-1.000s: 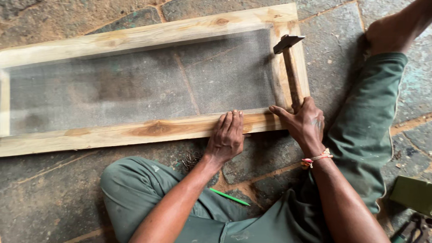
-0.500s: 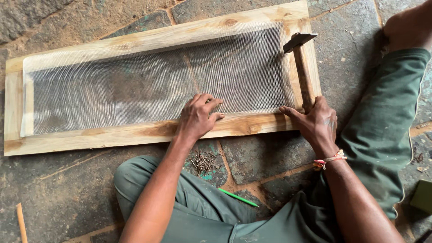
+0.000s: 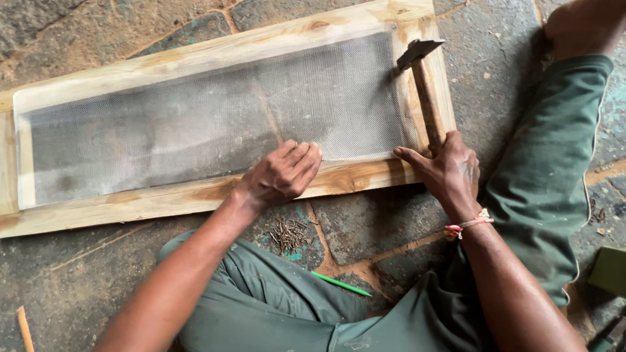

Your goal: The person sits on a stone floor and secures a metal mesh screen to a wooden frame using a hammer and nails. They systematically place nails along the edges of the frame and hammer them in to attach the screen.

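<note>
A long wooden frame (image 3: 195,195) lies on the stone floor with grey wire mesh (image 3: 208,124) stretched over its opening. My left hand (image 3: 282,175) rests on the frame's near rail at the mesh's lower edge, fingers together pressing down. My right hand (image 3: 447,171) grips the wooden handle of a hammer (image 3: 424,85), whose metal head sits over the frame's right end near the mesh corner. A small pile of nails (image 3: 289,234) lies on the floor just below my left hand.
My legs in green trousers (image 3: 548,176) fold around the near right side. A green pencil (image 3: 340,284) lies by my knee. A thin wooden stick (image 3: 25,329) is at the bottom left, and a green object (image 3: 610,270) at the right edge.
My left hand slid left along the near rail, then back a little to the right. The hammer and my right hand stayed at the frame's right end.
</note>
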A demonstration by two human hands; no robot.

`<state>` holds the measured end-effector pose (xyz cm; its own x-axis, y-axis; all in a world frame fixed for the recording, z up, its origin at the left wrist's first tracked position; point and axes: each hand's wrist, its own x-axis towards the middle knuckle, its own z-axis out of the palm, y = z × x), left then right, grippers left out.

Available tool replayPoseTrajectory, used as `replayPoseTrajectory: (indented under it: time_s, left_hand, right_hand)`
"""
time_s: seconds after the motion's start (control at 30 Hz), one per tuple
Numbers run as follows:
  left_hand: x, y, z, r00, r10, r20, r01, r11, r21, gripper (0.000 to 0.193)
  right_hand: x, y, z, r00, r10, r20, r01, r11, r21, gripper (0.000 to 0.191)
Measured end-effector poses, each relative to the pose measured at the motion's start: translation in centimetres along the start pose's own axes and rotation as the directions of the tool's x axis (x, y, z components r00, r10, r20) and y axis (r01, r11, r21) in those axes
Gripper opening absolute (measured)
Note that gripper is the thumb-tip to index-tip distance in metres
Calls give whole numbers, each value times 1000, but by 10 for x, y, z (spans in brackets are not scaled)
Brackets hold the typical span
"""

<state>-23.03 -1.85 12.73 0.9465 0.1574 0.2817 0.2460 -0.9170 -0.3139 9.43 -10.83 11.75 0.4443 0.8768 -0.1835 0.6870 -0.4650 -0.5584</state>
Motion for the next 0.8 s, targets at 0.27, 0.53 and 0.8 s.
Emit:
replayPoseTrajectory:
  time_s: [0.27,0.53,0.8]
  left_hand:
    - [-17,29,21,999,6,52,-5,1000,-23,24]
    - [-33,35,38,978,-181,98,183,983,-10,25]
    - [-36,41,47,980,-186,69,187,982,-3,22]
  right_hand:
    - [-1,0,3,999,17,-27,-19,998,-67,78]
    - [-1,3,5,999,-24,-37,21,998,-57,78]
    - [-2,-6,13,997,-51,-54,41,984,-173,84]
